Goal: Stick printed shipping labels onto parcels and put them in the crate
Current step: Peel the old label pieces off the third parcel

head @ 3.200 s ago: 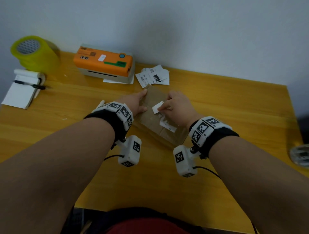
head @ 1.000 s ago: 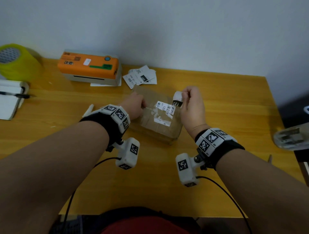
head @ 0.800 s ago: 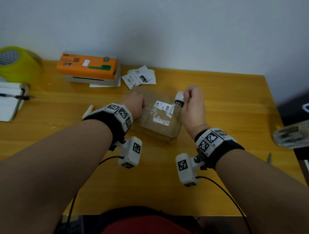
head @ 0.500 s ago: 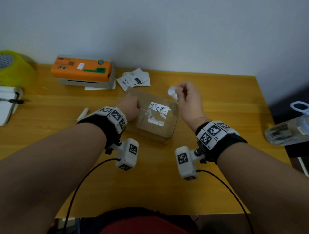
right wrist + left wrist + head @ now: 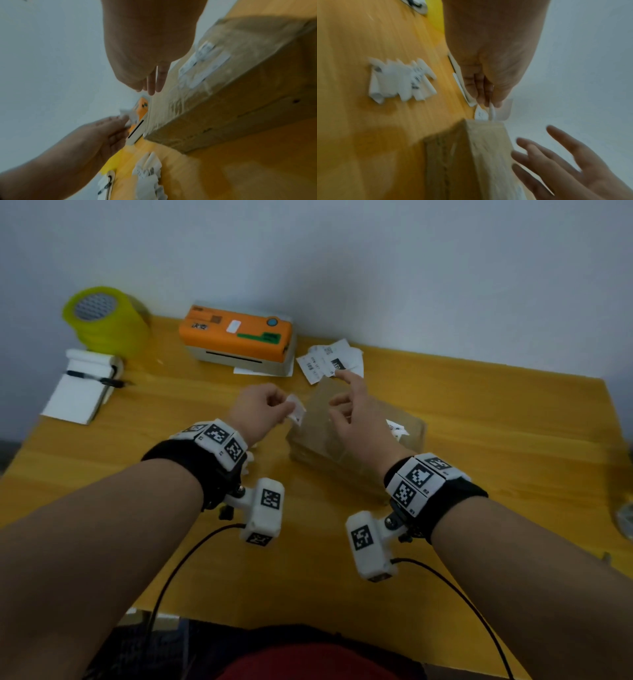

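At frame centre, the left hand pinches a small white paper slip with curled fingers. The right hand hovers over the brown cardboard parcel, fingers loosely spread and holding nothing.

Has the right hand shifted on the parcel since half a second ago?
Yes. The right hand has moved from the parcel's right edge leftward over its top, toward the left hand, fingers now spread and empty.

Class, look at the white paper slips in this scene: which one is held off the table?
The crumpled slip pinched in the left hand. The loose labels lie flat beside the printer.
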